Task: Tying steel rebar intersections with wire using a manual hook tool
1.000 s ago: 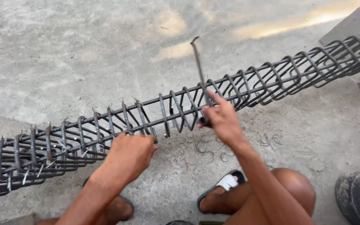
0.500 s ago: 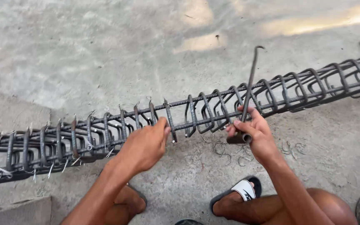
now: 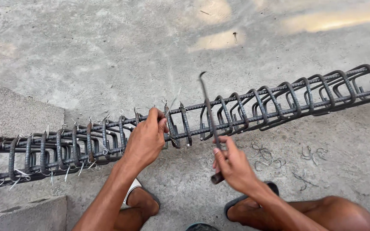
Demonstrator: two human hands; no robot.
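Note:
A long cage of steel rebar (image 3: 279,100) with many closed stirrups lies across the concrete floor from lower left to upper right. My left hand (image 3: 146,139) grips the top bar of the cage near a stirrup, where thin wire ties stick up. My right hand (image 3: 234,164) holds a dark metal hook tool (image 3: 207,111) by its lower end. The tool's shaft stands upright in front of the cage, its hooked tip above the top bar.
Loose bits of bent tie wire (image 3: 270,156) lie on the concrete floor (image 3: 108,51) just right of my right hand. My knees and sandalled feet (image 3: 140,199) are at the bottom edge. A raised concrete slab (image 3: 18,113) sits at the left.
My view shifted, so the cage sits further right. My right hand pulled the hook tool back from the cage towards me. My left hand moved along the top bar and closed on it.

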